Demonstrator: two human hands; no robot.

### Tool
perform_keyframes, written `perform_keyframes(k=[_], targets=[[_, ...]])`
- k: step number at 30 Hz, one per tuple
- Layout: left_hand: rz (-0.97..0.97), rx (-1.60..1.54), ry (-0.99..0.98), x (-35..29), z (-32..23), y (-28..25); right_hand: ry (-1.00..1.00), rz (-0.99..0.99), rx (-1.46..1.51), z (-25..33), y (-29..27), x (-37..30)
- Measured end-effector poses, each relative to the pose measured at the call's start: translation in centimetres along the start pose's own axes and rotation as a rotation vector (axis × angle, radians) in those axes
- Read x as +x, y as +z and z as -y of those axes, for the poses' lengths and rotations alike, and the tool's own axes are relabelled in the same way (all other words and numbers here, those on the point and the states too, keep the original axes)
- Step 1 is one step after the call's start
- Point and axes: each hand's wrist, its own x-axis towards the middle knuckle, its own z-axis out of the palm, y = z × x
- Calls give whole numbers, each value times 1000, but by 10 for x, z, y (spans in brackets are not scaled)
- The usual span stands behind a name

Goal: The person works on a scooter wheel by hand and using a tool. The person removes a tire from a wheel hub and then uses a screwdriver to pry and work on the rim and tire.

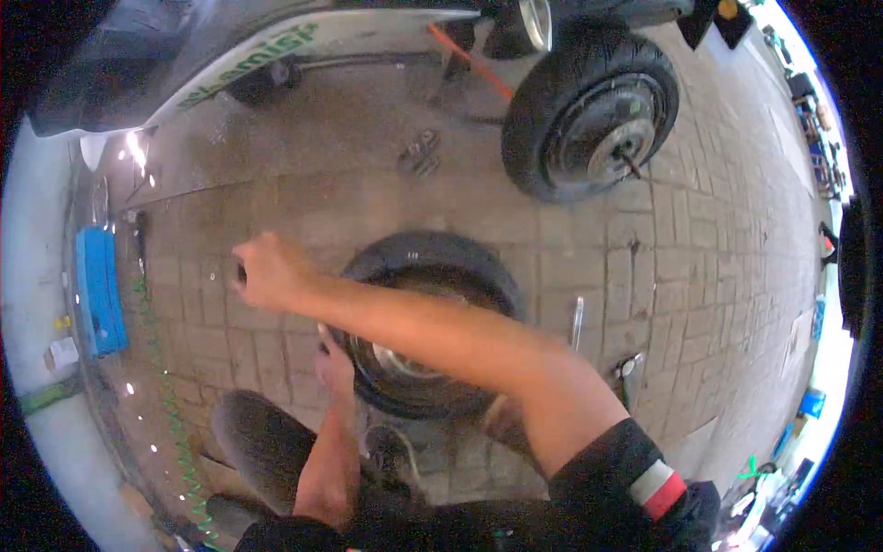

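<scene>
A black scooter tyre on its wheel (432, 267) lies flat on the brick paving in front of me. My left hand (333, 361) rests on the tyre's near left edge, gripping it. My right arm crosses over the tyre to the left, and my right hand (265, 271) is closed in a fist around a small dark tool handle, held above the paving left of the tyre. The metal hub (397, 361) shows below my right forearm.
A scooter stands at the back with its rear wheel (593, 115) raised. A metal tyre lever (577, 322) and another tool (630, 368) lie right of the tyre. A blue case (99, 290) and a green coiled hose (166, 396) lie at the left. My shoe (262, 446) is below.
</scene>
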Motion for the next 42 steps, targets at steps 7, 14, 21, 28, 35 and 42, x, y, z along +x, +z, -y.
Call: perform_keyframes(k=[7, 14, 21, 28, 35, 42], targets=[[135, 99, 449, 92, -43, 46, -9, -42, -250, 0, -26, -13], [-386, 443, 619, 125, 6, 113, 204, 308, -719, 12, -74, -19], [-127, 313, 336, 108, -34, 93, 199, 575, -1168, 15, -1, 13], [-97, 311, 265, 94, -59, 75, -136, 963, -1253, 4, -5, 21], [-97, 308, 240, 87, -64, 69, -130, 906, -1144, 40, -98, 24], [-55, 259, 205, 73, -75, 67, -109, 858, -1051, 101, -196, 39]])
